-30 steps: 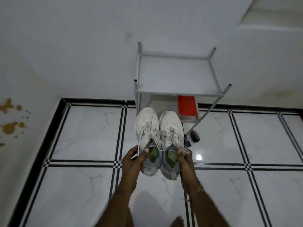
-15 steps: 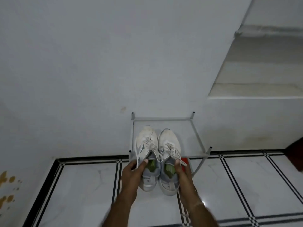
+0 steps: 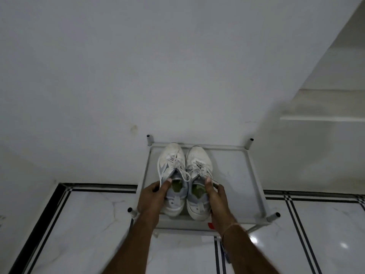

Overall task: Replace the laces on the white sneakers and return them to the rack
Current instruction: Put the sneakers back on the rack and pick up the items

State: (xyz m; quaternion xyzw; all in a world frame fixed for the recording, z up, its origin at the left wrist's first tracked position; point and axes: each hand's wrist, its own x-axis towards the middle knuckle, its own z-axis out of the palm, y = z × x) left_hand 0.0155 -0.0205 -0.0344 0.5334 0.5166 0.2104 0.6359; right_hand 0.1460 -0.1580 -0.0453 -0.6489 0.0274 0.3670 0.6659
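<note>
**Shoes nearly home on the rack**

The two white sneakers [image 3: 171, 155] are side by side on the left half of the rack's [image 3: 254, 175] top shelf. Their toes are close to the back edge and their heels are close to the front edge. White laces [image 3: 177, 165] run through the holes of both shoes, and the loose ends lie on top. So the lacing part looks done.

The left hand [image 3: 151, 197] holds the left shoe. Its thumb is tucked inside the opening and its fingers [image 3: 155, 186] curl round the outer side. The right hand [image 3: 217, 194] holds the right shoe the same way.

I cannot tell if the soles are sitting flat on the shelf yet or are just above it. I think the only things left are to set the shoes down, let go and pull the hands back.

A small red thing [image 3: 210, 226] peeks out under the front edge. The rack stands on a shiny white floor [image 3: 79, 234] against a plain wall [image 3: 177, 76].
</note>
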